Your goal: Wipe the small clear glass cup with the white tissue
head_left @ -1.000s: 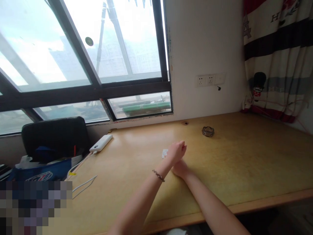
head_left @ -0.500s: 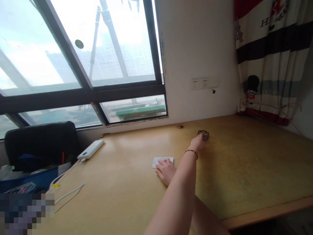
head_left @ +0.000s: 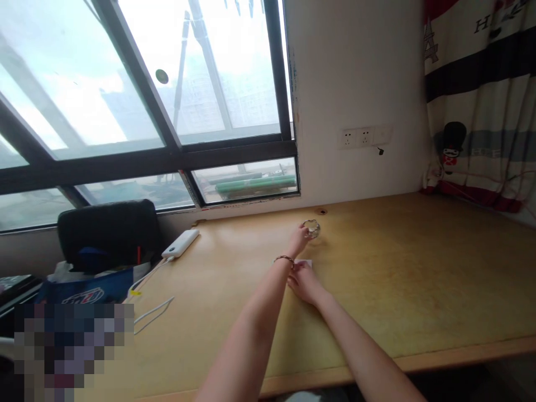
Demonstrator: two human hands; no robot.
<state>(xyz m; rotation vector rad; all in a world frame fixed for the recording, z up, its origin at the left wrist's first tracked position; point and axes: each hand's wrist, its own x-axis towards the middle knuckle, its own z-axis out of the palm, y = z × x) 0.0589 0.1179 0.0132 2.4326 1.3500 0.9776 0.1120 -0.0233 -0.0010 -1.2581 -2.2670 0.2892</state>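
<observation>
Gripping glass dish (head_left: 312,228), left hand (head_left: 299,241); right hand (head_left: 304,281) flat, covering white paper (head_left: 308,262) (mostly hidden).

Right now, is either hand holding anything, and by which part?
Left hand grips the small glass dish at its near-left rim. Right hand only presses on a white slip of paper, no grip.

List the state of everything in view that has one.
left hand, closed on the glass ashtray
right hand, flat, fingertips on the white paper
glass ashtray, upright, gripped at its near rim
power bank, lying flat, white cable plugged in
window, shut
curtain, drawn aside
</observation>
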